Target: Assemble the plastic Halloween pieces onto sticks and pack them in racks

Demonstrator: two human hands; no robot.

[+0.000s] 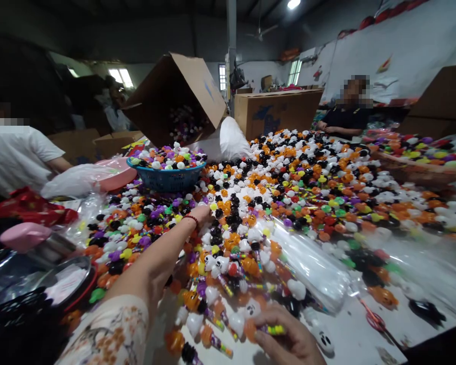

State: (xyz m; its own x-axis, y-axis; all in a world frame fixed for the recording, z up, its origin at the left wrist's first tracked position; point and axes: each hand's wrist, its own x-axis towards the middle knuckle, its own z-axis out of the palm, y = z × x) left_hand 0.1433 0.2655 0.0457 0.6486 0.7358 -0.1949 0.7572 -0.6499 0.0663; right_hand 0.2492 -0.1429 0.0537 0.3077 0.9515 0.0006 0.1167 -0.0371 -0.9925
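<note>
Near the front edge, my right hand is closed around a candy tube, a clear stick of coloured candies with an orange topper. My left hand, with a dark red bead bracelet at the wrist, reaches far into the heap of Halloween candy toppers. Its fingers are mostly hidden from view, beside a yellow piece. White ghosts, orange pumpkins and black, purple and green pieces make up the heap. More candy tubes lie on the white table just left of my right hand.
A stack of clear plastic bags lies right of centre, with red-handled scissors nearby. Behind are a full blue basket and a tipped cardboard box. Coworkers sit at left and far right. A pink-lidded container stands left.
</note>
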